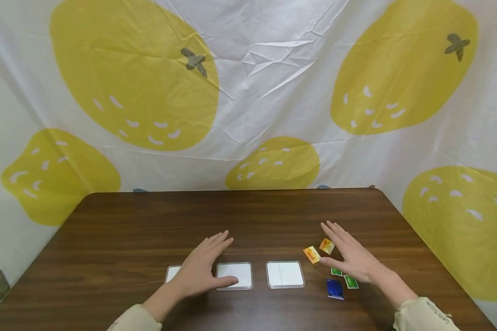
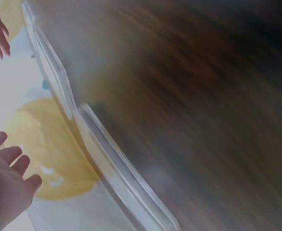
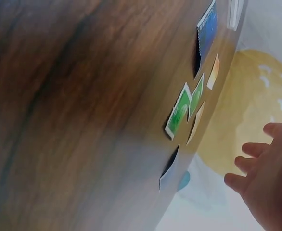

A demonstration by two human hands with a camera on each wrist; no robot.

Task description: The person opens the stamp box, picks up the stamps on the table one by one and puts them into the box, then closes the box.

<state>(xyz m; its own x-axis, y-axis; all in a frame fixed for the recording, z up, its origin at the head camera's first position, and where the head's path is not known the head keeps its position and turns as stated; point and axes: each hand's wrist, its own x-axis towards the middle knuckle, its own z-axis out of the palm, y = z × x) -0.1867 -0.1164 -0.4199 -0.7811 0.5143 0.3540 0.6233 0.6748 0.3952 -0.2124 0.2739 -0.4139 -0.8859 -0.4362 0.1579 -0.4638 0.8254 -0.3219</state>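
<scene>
- Left hand (image 1: 200, 269), thumb wide, fingers straight, hovers over two of three white cases (image 1: 287, 274), midway between the tabletop's (image 1: 107, 266) side edges.
- Right hand (image 1: 358, 259), likewise spread, hovers over stamps (image 1: 335, 289) nearer the right edge; possibly six, some partly hidden.

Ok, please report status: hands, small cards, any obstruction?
Left hand open, empty, near white trays. Right hand open, empty, near small cards. Cards lie on table; right hand partly hides them in head view.
</scene>
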